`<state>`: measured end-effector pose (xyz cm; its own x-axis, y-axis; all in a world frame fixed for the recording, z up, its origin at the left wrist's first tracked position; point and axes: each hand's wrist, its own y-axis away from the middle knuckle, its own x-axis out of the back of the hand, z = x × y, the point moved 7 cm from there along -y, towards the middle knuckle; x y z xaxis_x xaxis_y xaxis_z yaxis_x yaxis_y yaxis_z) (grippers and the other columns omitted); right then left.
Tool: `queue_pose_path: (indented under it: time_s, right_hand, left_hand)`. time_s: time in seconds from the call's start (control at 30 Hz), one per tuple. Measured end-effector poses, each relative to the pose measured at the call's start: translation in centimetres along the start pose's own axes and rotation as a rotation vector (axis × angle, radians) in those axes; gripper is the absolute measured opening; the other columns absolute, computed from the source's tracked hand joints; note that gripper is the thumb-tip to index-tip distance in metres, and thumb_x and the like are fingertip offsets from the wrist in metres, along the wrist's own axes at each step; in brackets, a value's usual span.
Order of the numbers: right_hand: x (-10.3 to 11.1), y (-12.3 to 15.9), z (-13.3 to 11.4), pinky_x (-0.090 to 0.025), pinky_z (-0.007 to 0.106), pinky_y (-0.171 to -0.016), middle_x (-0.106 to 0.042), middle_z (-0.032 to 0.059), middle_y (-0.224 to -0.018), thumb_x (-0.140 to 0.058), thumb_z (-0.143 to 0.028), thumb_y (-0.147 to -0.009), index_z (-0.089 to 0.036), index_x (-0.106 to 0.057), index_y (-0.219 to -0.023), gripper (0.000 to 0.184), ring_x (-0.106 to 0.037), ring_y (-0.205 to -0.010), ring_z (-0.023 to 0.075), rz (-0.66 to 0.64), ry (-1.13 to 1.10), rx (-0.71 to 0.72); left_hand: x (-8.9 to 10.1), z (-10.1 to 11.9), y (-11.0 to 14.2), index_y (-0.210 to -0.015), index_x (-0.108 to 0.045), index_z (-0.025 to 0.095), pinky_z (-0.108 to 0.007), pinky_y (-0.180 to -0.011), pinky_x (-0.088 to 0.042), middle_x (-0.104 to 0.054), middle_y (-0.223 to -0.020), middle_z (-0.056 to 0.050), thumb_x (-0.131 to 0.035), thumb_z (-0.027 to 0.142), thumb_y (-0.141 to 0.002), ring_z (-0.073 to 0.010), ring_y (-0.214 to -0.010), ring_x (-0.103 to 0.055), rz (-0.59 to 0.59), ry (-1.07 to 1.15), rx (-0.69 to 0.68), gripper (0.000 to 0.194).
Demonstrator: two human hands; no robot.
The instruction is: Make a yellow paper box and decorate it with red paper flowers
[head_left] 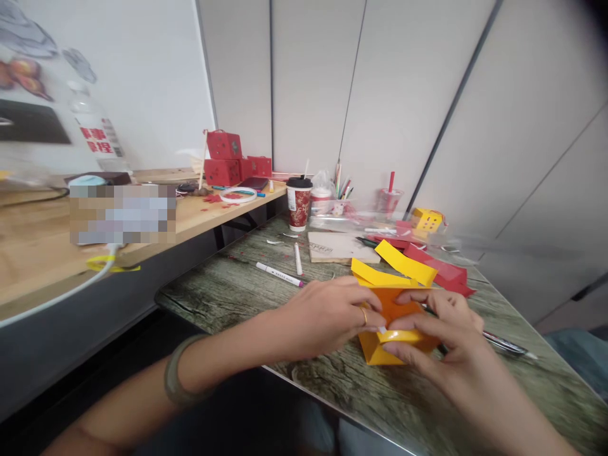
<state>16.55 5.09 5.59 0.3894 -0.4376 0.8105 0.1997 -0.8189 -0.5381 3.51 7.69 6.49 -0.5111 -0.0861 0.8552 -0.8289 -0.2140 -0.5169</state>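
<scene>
A yellow and orange folded paper box [394, 316] rests on the grey wood-grain table [247, 285] near its front edge. My left hand [327, 316], with a ring on one finger, grips the box's left side, fingers curled onto its top edge. My right hand [441, 335] holds the right side, thumb and fingers pressing the front flap. Both hands meet at the box's opening. Two yellow flaps stick up behind the box.
White markers [279, 274] lie left of the hands, and a pen [506, 345] lies to the right. Behind are red paper pieces [441, 269], a notepad [339, 247], a lidded paper cup [299, 204] and a small yellow box [426, 220]. Red paper boxes [232, 158] stand on a wooden desk [42, 247] at left.
</scene>
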Motion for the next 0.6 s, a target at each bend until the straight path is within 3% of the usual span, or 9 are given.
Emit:
queue_pose_path:
  time_s: [0.17, 0.37, 0.47, 0.6]
  right_hand:
    - [-0.51, -0.07, -0.21, -0.035, 0.044, -0.076, -0.057, 0.003, -0.1, -0.062, -0.05, -0.07, -0.034, -0.069, -0.073, 0.017, -0.046, -0.098, 0.0295, -0.056, -0.019, -0.009]
    - [-0.73, -0.07, 0.05, -0.033, 0.048, -0.082, -0.055, 0.0031, -0.099, -0.065, -0.047, -0.069, -0.033, -0.068, -0.071, 0.014, -0.044, -0.1, 0.0295, -0.103, -0.144, -0.06]
    - [-0.9, -0.01, 0.36, -0.033, 0.048, -0.086, -0.055, 0.0026, -0.101, -0.065, -0.045, -0.069, -0.033, -0.068, -0.071, 0.013, -0.044, -0.103, 0.0289, -0.127, -0.21, -0.079]
    - [-1.08, -0.02, 0.46, -0.033, 0.046, -0.088, -0.054, 0.002, -0.101, -0.065, -0.044, -0.07, -0.033, -0.068, -0.071, 0.011, -0.044, -0.104, 0.0272, -0.148, -0.277, -0.102]
  left_hand:
    - [-0.04, 0.17, -0.32, -0.097, -0.063, 0.024, -0.021, -0.064, -0.039, -0.065, -0.1, 0.006, -0.047, 0.017, -0.086, -0.0122, -0.084, -0.049, -0.1, -0.121, -0.107, 0.021]
    - [-0.03, 0.26, -0.73, -0.095, -0.063, 0.026, -0.024, -0.058, -0.036, -0.065, -0.099, 0.007, -0.045, 0.019, -0.088, -0.0123, -0.082, -0.048, -0.131, -0.163, -0.191, 0.021]
    - [-0.31, 0.45, -0.7, -0.096, -0.063, 0.025, -0.025, -0.055, -0.034, -0.065, -0.098, 0.007, -0.044, 0.017, -0.088, -0.0126, -0.082, -0.048, -0.11, -0.213, -0.232, 0.022]
    - [-0.38, 0.75, -0.58, -0.088, -0.063, 0.021, -0.025, -0.057, -0.035, -0.066, -0.091, 0.005, -0.041, 0.016, -0.089, -0.0126, -0.082, -0.049, 0.003, -0.234, -0.289, 0.022]
